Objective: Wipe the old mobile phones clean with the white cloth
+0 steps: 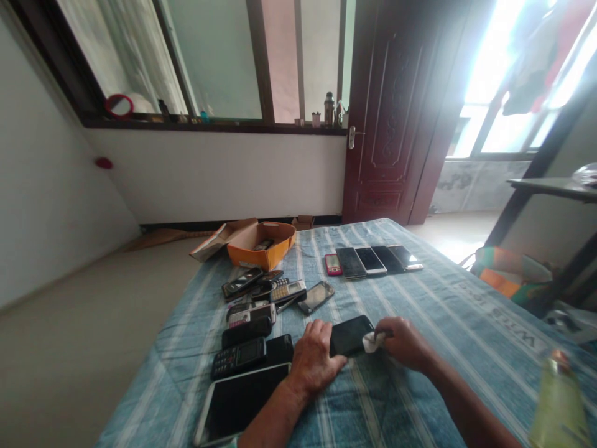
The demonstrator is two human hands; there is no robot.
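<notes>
The phone (349, 336) lies on the bed (420, 386), the left hand (313, 354) clamped on its nine-o'clock end. The right hand's (402, 339) fingers pinch a white cloth (373, 341) against its three-o'clock end, so wiping looks under way. From it, the row of phones (371, 261) at one o'clock is perhaps done; the jumbled phones (289, 290) at ten and the tablet (247, 401) at eight perhaps remain. The box (261, 256), between ten and eleven, holds something dark.

Harsh glare from window (506, 134) upper right; edges stretched
</notes>
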